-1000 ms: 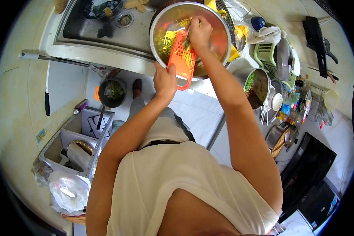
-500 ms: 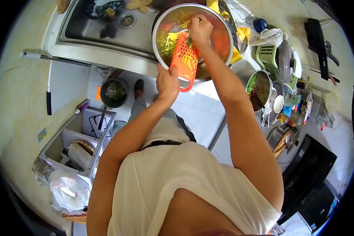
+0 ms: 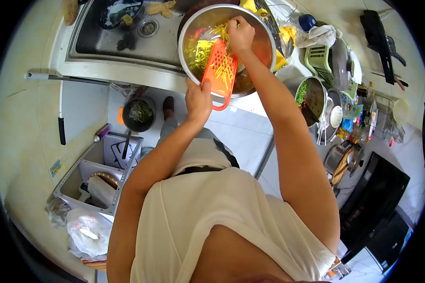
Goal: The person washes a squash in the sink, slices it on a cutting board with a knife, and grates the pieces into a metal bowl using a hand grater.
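Observation:
My left hand (image 3: 199, 100) grips the left edge of an orange-red grater (image 3: 217, 84), close to its handle end. The grater slants into a large steel bowl (image 3: 184, 52), its lower end over the bowl's near rim. Yellow shreds (image 3: 224, 73) lie on the grater, and a heap of yellow-green shreds (image 3: 203, 52) sits in the bowl beside it. Above the grater's upper end, my right hand (image 3: 241, 35) is closed, fingers curled down. What it holds is mostly hidden; only a narrow, dark edge shows below the fingers.
Left of the bowl is a steel sink (image 3: 123, 47) with a dark pan (image 3: 120, 12) and tan pieces (image 3: 160, 8). To the right stand a green rack (image 3: 318, 61) and a pot (image 3: 311, 106) with chopped greens. Knives (image 3: 378, 47) hang at the far right. A handled pan (image 3: 138, 114) is lower left.
My right hand has shifted slightly against the grater's upper end. The left hand keeps its grip on the grater. The whole view has turned a little.

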Demonstrator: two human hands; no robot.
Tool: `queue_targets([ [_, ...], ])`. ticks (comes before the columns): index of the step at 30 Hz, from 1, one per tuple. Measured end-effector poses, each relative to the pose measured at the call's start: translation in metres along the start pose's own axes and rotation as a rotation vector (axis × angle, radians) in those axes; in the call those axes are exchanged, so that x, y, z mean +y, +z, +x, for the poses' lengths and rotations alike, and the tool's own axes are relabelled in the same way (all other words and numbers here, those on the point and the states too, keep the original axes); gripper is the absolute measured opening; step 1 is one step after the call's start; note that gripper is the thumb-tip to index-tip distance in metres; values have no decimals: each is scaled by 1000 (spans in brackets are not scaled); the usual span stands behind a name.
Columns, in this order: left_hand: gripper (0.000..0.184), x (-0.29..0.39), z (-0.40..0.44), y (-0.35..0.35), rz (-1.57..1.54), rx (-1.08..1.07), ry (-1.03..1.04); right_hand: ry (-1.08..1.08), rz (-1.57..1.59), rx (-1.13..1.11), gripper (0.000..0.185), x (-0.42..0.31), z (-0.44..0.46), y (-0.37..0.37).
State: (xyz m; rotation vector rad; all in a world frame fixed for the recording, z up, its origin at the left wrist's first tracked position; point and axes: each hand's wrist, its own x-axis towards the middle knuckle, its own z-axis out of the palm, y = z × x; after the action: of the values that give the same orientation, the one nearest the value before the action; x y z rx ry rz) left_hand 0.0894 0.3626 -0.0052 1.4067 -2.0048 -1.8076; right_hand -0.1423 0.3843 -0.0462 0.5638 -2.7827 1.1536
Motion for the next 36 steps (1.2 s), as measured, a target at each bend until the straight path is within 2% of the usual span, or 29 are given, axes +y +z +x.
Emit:
queue_targets([
  [1,56,-7,5,1,-29,-17,-14,-13,-128,53,31,1,11,3],
  [2,56,-16,8,1,-50,-40,-33,-30,-121,91,34,5,16,3],
  [3,57,-20,10,-2,-70,-68,-51,50,-26,120,35,9,17,1],
  [6,49,30,-17,-37,-321,-88,-274,260,301,158,44,12,25,-24],
  [7,56,32,-18,-45,-390,-89,-244,291,423,167,42,15,20,-34],
  [9,36,47,-19,-64,-456,-116,-191,347,669,193,41,21,11,-51],
  [12,16,63,11,-83,-674,-342,-148,406,597,-4,61,21,-17,-73],
  [14,15,83,29,-87,-731,-325,-240,420,585,-91,71,13,-36,-84],
  [16,16,105,27,-86,-800,-337,-263,276,368,-177,71,29,-54,-77],
  [17,16,115,21,-86,-755,-346,-178,208,260,-222,72,38,-62,-70],
  [18,16,125,15,-85,-709,-355,-93,181,305,-336,73,14,-70,-92],
  [20,14,118,22,-84,-616,-417,112,79,110,-434,66,11,-76,-98],
  [21,15,110,23,-76,-497,-350,157,28,9,-483,63,11,-79,-101],
  [22,18,104,23,-68,-379,-282,205,-97,-84,-441,54,12,-83,-103],
  [25,25,79,41,-56,-98,-180,257,-117,-124,-516,46,11,-85,-114],
  [26,27,73,51,-54,-19,-163,262,-95,-91,-411,44,9,-85,-119],
  [28,28,79,47,-52,-34,-166,357,-43,-23,-211,41,-7,-95,-136],
  [31,29,83,40,-53,-64,-152,466,19,38,-180,44,-31,-100,-144],
  [33,28,86,38,-53,-105,-155,492,98,157,-308,48,-41,-108,-128],
  [35,27,88,32,-52,-168,-165,467,103,159,-427,43,-36,-116,-98],
  [36,28,90,28,-54,-159,-178,435,76,92,-344,42,-27,-120,-88],
])
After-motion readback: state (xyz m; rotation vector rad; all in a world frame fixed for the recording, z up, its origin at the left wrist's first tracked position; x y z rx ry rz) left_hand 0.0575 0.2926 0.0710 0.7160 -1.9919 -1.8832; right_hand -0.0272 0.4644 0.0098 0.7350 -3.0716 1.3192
